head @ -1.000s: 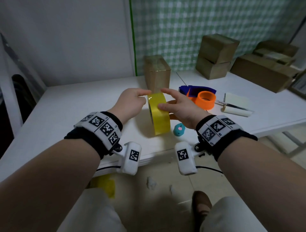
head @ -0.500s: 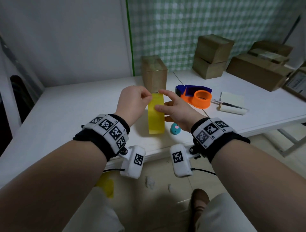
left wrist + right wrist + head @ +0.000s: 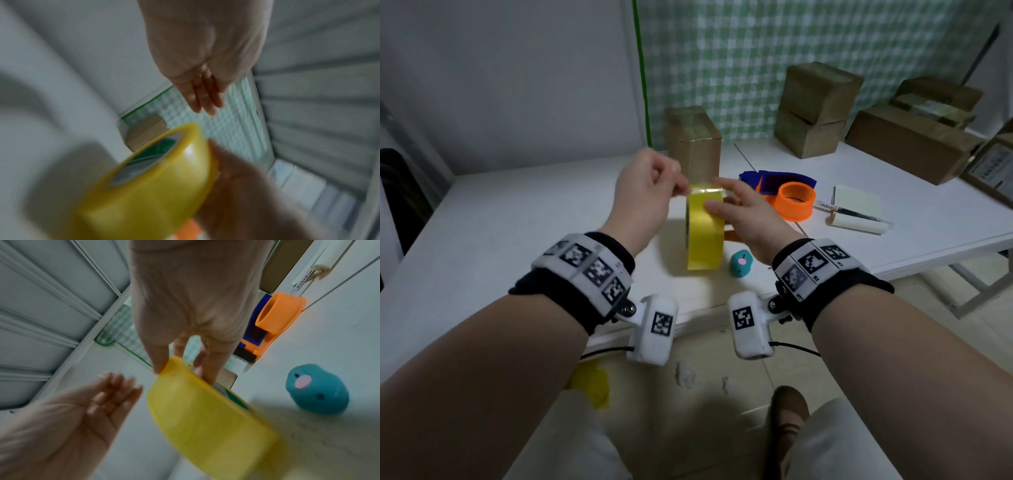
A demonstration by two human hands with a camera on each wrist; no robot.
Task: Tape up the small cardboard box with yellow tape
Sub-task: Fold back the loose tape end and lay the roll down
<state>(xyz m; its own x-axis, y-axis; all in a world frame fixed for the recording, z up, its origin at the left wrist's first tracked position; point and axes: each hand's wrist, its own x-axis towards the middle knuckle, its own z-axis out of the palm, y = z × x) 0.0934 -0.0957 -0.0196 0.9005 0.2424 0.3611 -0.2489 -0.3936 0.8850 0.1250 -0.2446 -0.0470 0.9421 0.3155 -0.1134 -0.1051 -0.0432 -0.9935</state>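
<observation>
The yellow tape roll [image 3: 704, 233] is standing on edge near the front of the white table [image 3: 517, 222], its axle running 9 to 3 o'clock, so the band is facing the person. The right hand [image 3: 748, 219] is gripping it from the 3 o'clock side, thumb lying on the band and the other fingers reaching round the far face; the right wrist view is showing the same hold. The left hand [image 3: 645, 198] is sitting at the roll's 10 o'clock, fingers curled, thumb and forefinger seemingly pinching at the roll's top edge; whether a loose tape end is actually caught there is too small to tell, and the left wrist view is blurred, showing straighter fingers off the roll. The small cardboard box [image 3: 693, 140] is standing upright at 12 o'clock from the roll, just behind it and apart from both hands, long axis vertical, brown, top flaps closed with a glossy strip over them. Both hands are about equally near it. Likely step: freeing the tape end before drawing it toward the box. An orange tape dispenser [image 3: 792, 202] is lying at 2 o'clock, and a small teal cutter [image 3: 740, 263] at 4 o'clock.
</observation>
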